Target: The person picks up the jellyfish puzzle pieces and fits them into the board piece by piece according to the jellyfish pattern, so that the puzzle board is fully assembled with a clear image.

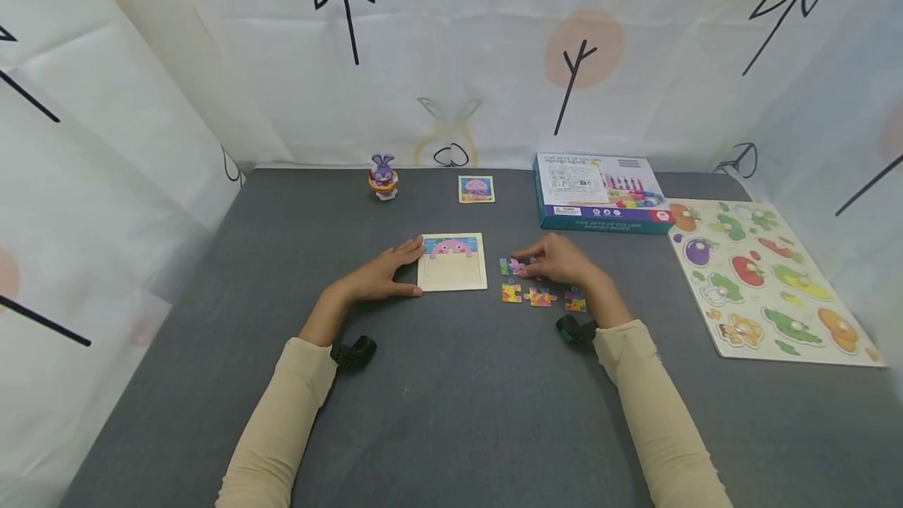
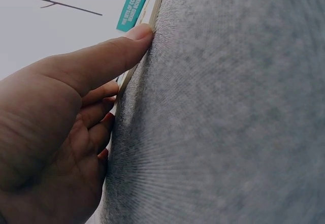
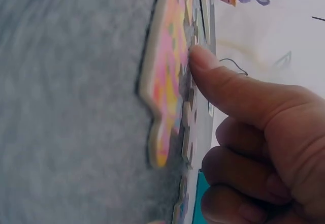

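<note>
A square wooden puzzle tray [image 1: 455, 277] lies mid-table, its top strip filled with a pink animal's eyes and blue background, the lower part bare wood. My left hand [image 1: 381, 271] rests against the tray's left edge, thumb and fingers spread; in the left wrist view the thumb [image 2: 109, 56] touches that edge. Right of the tray, my right hand [image 1: 560, 259] pinches at a pink puzzle piece [image 1: 518, 267] in the upper row, thumb and index finger around it. The thumb [image 3: 238, 87] shows in the right wrist view with other fingers curled; the index fingertip is hidden.
Several loose pieces lie in a lower row, including a yellow-pink puzzle piece [image 1: 541, 297]. Behind are a rabbit figurine [image 1: 383, 177], a small picture card [image 1: 476, 189] and a teal-edged box [image 1: 603, 193]. A vegetable puzzle board [image 1: 769, 284] lies at right.
</note>
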`<action>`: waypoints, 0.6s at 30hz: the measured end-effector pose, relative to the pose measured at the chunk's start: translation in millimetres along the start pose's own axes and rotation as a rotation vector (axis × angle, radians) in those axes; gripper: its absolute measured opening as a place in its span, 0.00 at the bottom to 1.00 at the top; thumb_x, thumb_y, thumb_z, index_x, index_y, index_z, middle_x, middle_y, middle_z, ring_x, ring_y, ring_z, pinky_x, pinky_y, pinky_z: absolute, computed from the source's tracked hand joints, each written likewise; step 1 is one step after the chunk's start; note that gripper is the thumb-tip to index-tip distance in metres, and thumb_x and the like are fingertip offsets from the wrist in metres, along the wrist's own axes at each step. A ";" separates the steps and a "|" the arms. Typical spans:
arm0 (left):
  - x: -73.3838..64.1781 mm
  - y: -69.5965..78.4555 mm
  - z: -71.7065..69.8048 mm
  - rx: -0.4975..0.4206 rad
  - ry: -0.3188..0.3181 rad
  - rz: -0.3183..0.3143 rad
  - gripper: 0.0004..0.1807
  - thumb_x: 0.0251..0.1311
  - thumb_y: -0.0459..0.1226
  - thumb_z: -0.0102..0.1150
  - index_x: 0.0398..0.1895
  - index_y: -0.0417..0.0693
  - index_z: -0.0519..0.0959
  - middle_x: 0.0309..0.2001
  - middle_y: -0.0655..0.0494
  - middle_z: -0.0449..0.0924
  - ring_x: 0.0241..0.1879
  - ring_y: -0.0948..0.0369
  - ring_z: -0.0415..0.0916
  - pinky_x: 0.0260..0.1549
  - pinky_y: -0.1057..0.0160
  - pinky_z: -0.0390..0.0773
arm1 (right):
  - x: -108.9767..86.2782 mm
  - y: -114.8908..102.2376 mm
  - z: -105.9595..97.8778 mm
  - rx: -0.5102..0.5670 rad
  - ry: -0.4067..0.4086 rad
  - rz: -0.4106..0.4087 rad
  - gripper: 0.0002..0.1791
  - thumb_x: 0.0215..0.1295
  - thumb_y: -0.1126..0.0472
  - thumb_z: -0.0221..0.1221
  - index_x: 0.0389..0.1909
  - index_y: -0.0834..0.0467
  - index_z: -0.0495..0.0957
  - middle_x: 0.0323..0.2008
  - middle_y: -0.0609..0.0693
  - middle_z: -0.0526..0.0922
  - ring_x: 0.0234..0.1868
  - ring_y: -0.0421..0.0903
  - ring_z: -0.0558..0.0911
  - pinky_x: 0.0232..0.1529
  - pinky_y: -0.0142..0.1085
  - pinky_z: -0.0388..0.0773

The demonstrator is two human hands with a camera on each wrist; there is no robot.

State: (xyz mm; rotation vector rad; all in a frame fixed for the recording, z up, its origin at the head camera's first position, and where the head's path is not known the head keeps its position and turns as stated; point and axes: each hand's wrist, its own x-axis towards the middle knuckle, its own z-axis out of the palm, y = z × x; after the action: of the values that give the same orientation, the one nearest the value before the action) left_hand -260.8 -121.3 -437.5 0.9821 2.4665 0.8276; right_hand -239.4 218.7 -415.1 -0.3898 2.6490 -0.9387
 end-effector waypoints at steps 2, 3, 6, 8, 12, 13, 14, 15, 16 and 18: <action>-0.2 -0.7 -0.8 0.001 0.001 0.000 0.45 0.55 0.45 0.62 0.71 0.42 0.50 0.73 0.48 0.41 0.73 0.51 0.37 0.68 0.44 0.38 | 1.6 -1.0 0.4 -0.002 -0.001 0.006 0.19 0.55 0.60 0.64 0.50 0.57 0.80 0.12 0.43 0.62 0.14 0.38 0.58 0.16 0.29 0.56; -0.3 -1.2 -1.1 0.004 0.000 0.001 0.45 0.55 0.45 0.62 0.71 0.42 0.50 0.73 0.48 0.41 0.73 0.51 0.37 0.68 0.44 0.38 | 2.5 -1.5 0.7 0.000 -0.002 0.008 0.19 0.55 0.60 0.64 0.49 0.57 0.80 0.12 0.44 0.63 0.14 0.38 0.59 0.16 0.29 0.56; 0.1 -1.3 -0.5 0.007 -0.002 0.000 0.45 0.55 0.45 0.62 0.71 0.42 0.50 0.73 0.48 0.41 0.73 0.52 0.37 0.68 0.44 0.38 | 3.2 -2.3 1.6 -0.010 0.006 0.005 0.18 0.56 0.59 0.64 0.48 0.57 0.81 0.15 0.46 0.71 0.15 0.38 0.62 0.17 0.29 0.57; -0.3 -0.4 -0.8 0.003 -0.002 -0.003 0.45 0.55 0.45 0.62 0.71 0.42 0.50 0.73 0.48 0.41 0.73 0.52 0.37 0.68 0.44 0.38 | 3.3 -3.4 1.7 -0.023 0.014 -0.003 0.17 0.56 0.59 0.63 0.47 0.58 0.81 0.21 0.48 0.77 0.17 0.39 0.64 0.18 0.30 0.58; -1.1 2.0 -1.7 -0.002 -0.004 -0.006 0.45 0.55 0.44 0.62 0.71 0.42 0.50 0.73 0.48 0.41 0.73 0.51 0.37 0.68 0.44 0.38 | 3.0 -4.4 1.8 -0.040 0.018 -0.005 0.16 0.57 0.57 0.63 0.47 0.57 0.82 0.31 0.51 0.82 0.18 0.40 0.64 0.19 0.30 0.58; -1.3 2.2 -1.8 -0.001 -0.004 -0.007 0.45 0.55 0.44 0.62 0.71 0.42 0.50 0.73 0.48 0.41 0.73 0.51 0.37 0.68 0.44 0.38 | 3.1 -4.1 1.8 -0.040 0.016 -0.006 0.16 0.57 0.57 0.63 0.47 0.57 0.82 0.28 0.50 0.81 0.17 0.40 0.63 0.19 0.30 0.57; -1.4 2.5 -1.8 0.002 -0.003 -0.007 0.45 0.55 0.44 0.62 0.71 0.42 0.50 0.73 0.48 0.41 0.73 0.51 0.37 0.68 0.44 0.38 | 3.2 -3.6 2.0 -0.038 0.014 -0.005 0.17 0.57 0.57 0.63 0.47 0.57 0.82 0.24 0.49 0.80 0.16 0.39 0.62 0.18 0.30 0.56; -1.3 2.4 -1.7 0.005 -0.003 -0.008 0.45 0.55 0.44 0.62 0.71 0.42 0.50 0.73 0.47 0.41 0.73 0.51 0.37 0.68 0.44 0.38 | 3.5 -2.7 2.2 -0.035 0.011 -0.006 0.17 0.57 0.57 0.62 0.47 0.57 0.82 0.19 0.47 0.77 0.15 0.39 0.61 0.17 0.29 0.55; -1.2 2.2 -1.5 0.008 -0.002 -0.009 0.44 0.55 0.44 0.62 0.71 0.42 0.50 0.73 0.48 0.41 0.73 0.51 0.37 0.68 0.44 0.38 | 3.6 -1.8 2.4 -0.030 0.013 -0.006 0.17 0.57 0.56 0.62 0.47 0.57 0.82 0.15 0.45 0.73 0.14 0.39 0.59 0.17 0.29 0.54; -0.6 1.5 -1.1 0.013 -0.001 -0.014 0.45 0.55 0.44 0.62 0.71 0.42 0.50 0.73 0.48 0.41 0.73 0.51 0.37 0.68 0.44 0.39 | 3.9 0.1 2.9 -0.022 0.011 -0.005 0.17 0.57 0.56 0.62 0.47 0.57 0.82 0.10 0.43 0.64 0.13 0.38 0.56 0.16 0.28 0.52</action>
State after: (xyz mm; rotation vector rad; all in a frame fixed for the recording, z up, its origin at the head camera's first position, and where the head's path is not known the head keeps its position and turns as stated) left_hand -260.2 -121.3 -435.7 0.9680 2.4779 0.8076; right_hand -242.0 215.7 -418.0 -0.3976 2.6719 -0.9165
